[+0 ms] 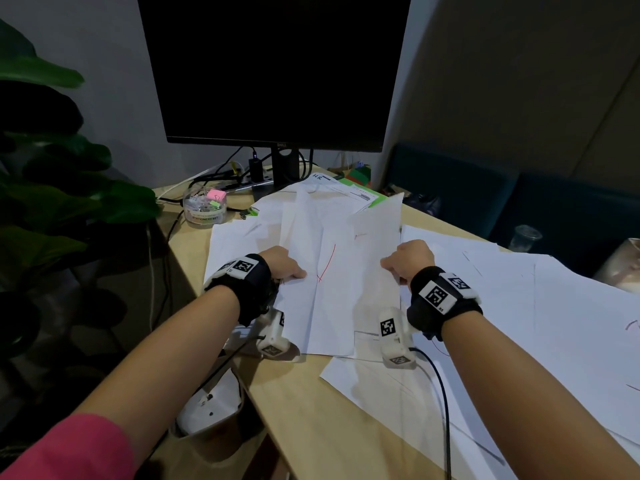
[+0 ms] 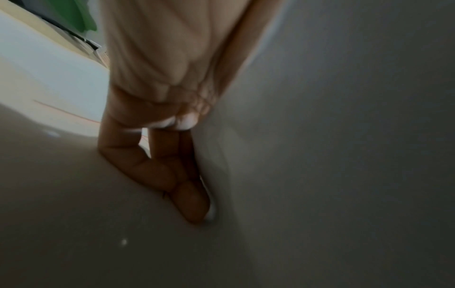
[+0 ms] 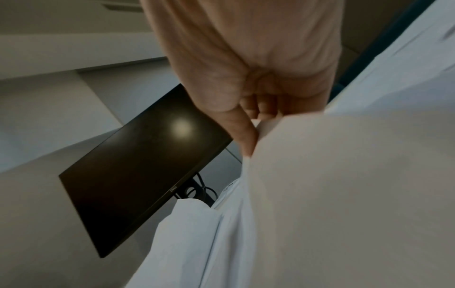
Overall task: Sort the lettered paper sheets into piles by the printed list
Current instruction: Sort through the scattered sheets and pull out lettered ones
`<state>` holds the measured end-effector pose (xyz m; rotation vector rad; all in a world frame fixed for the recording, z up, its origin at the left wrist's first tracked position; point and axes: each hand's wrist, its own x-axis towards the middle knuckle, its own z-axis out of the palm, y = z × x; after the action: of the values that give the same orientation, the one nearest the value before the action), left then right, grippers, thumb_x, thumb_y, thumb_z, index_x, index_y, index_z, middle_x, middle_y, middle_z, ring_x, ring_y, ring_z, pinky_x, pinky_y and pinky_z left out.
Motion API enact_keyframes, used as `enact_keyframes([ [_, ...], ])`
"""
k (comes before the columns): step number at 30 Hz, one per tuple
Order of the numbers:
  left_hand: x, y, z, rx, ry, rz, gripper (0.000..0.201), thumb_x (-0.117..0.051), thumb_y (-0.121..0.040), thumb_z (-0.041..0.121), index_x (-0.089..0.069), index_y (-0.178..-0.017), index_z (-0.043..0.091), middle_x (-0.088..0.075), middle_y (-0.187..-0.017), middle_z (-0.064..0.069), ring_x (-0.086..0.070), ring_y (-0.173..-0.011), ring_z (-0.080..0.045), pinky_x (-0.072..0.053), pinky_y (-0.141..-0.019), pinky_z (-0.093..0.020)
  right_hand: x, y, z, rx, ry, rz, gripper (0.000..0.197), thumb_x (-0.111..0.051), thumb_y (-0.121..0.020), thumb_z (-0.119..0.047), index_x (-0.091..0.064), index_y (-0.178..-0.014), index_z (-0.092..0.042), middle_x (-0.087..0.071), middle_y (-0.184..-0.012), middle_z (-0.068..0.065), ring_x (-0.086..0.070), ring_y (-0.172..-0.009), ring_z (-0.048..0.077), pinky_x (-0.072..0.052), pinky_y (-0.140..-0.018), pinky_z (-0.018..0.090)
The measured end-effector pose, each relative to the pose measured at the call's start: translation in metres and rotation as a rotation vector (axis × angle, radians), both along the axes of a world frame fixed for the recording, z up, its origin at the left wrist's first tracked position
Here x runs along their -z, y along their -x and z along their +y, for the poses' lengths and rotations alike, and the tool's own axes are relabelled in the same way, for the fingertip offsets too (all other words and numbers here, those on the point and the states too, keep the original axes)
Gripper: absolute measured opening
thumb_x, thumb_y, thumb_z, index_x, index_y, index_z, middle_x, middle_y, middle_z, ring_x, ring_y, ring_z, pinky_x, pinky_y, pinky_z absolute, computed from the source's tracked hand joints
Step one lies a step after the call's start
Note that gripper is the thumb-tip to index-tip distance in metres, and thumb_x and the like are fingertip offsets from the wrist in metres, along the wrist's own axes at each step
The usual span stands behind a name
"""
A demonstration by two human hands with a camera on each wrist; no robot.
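Two hands gripping held sheets

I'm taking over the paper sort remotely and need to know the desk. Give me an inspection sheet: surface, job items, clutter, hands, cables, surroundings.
Surface: light wooden desk, mostly covered by loose white sheets.
Job's things: held sheets lifted off the desk, red pen marks showing; printed list lies near the monitor stand.
Clutter: stationery tub at far left; clear plastic cup at right.
Hands: left hand and right hand each grip a side edge of the held sheets.
Cables: black cable crosses the near sheets; power strip behind.
Surroundings: dark monitor, plant at left.
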<state>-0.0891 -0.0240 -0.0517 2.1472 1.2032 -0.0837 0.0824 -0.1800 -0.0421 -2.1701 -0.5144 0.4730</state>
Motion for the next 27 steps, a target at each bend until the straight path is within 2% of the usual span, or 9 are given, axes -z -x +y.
enact_keyframes([
  [1,0.0,0.001,0.0,-0.004,0.001,0.005,0.051,-0.064,-0.09,0.034,-0.051,-0.125,0.0,-0.058,-0.115,-0.012,-0.055,-0.098,-0.027,-0.041,-0.077,-0.027,-0.004,0.002,0.0,0.024,-0.011,-0.069,0.033,-0.06,-0.075,0.0,-0.036,-0.053,-0.009,-0.044,-0.057,0.01,-0.043,-0.056,0.024,-0.043,-0.057,0.026],
  [3,-0.003,0.003,-0.002,-0.006,-0.003,-0.002,0.057,-0.062,-0.091,0.036,-0.045,-0.132,0.0,-0.052,-0.129,-0.013,-0.052,-0.116,-0.03,-0.041,-0.089,-0.03,-0.007,0.001,0.001,0.06,-0.041,-0.173,0.036,-0.056,-0.078,0.001,-0.034,-0.052,-0.011,-0.038,-0.055,0.006,-0.036,-0.055,0.026,-0.029,-0.048,0.024],
  [7,-0.009,0.01,-0.006,-0.01,0.04,-0.045,0.049,-0.061,-0.091,0.038,-0.054,-0.122,0.0,-0.057,-0.124,-0.014,-0.054,-0.113,-0.031,-0.04,-0.087,-0.029,-0.011,0.009,0.012,0.095,-0.152,-0.28,0.026,-0.049,-0.083,-0.001,-0.043,-0.06,-0.011,-0.053,-0.073,0.011,-0.047,-0.07,0.028,-0.036,-0.062,0.029],
  [9,-0.002,0.011,0.001,-0.03,0.146,-0.13,0.066,-0.077,-0.071,0.042,-0.058,-0.119,0.001,-0.061,-0.12,-0.011,-0.059,-0.106,-0.03,-0.045,-0.094,-0.031,-0.01,0.013,0.017,0.099,-0.19,-0.302,0.019,-0.046,-0.087,-0.003,-0.048,-0.069,-0.009,-0.054,-0.083,0.013,-0.047,-0.073,0.028,-0.036,-0.065,0.03],
  [11,0.012,0.01,0.022,-0.104,0.238,-0.248,0.081,-0.084,-0.048,0.04,-0.061,-0.116,0.002,-0.066,-0.115,-0.012,-0.063,-0.104,-0.032,-0.049,-0.098,-0.043,-0.012,0.014,0.018,0.109,-0.255,-0.301,0.011,-0.044,-0.09,-0.004,-0.055,-0.089,-0.002,-0.055,-0.091,0.015,-0.049,-0.079,0.028,-0.037,-0.069,0.029],
  [14,0.016,0.012,0.041,-0.11,0.256,-0.311,0.056,-0.078,-0.061,0.024,-0.065,-0.111,0.003,-0.068,-0.11,-0.013,-0.064,-0.104,-0.034,-0.049,-0.098,-0.048,-0.024,0.007,0.014,0.128,-0.331,-0.34,0.018,-0.043,-0.091,-0.002,-0.054,-0.103,0.003,-0.055,-0.094,0.017,-0.052,-0.085,0.03,-0.037,-0.07,0.029],
  [17,0.006,0.015,0.035,-0.089,0.266,-0.38,0.062,-0.076,-0.053,0.026,-0.066,-0.11,0.004,-0.069,-0.11,-0.012,-0.064,-0.104,-0.034,-0.048,-0.098,-0.049,-0.035,-0.004,0.006,0.193,-0.378,-0.386,0.015,-0.042,-0.092,-0.003,-0.052,-0.103,0.001,-0.06,-0.1,0.02,-0.057,-0.09,0.035,-0.044,-0.075,0.036],
  [21,-0.006,0.018,0.018,-0.078,0.209,-0.399,0.05,-0.075,-0.063,0.022,-0.065,-0.107,-0.001,-0.069,-0.108,-0.019,-0.065,-0.102,-0.037,-0.05,-0.095,-0.051,-0.042,-0.015,-0.004,0.257,-0.402,-0.407,0.016,-0.04,-0.095,-0.006,-0.051,-0.104,0.001,-0.06,-0.104,0.02,-0.055,-0.091,0.034,-0.041,-0.073,0.035],
  [27,-0.013,0.019,0.003,-0.068,0.154,-0.385,0.028,-0.07,-0.083,0.009,-0.063,-0.108,-0.001,-0.068,-0.106,-0.016,-0.065,-0.1,-0.034,-0.052,-0.087,-0.04,-0.043,-0.024,-0.011,0.288,-0.396,-0.385,0.019,-0.038,-0.096,-0.005,-0.051,-0.11,0.0,-0.059,-0.105,0.018,-0.052,-0.085,0.03,-0.039,-0.071,0.031],
])
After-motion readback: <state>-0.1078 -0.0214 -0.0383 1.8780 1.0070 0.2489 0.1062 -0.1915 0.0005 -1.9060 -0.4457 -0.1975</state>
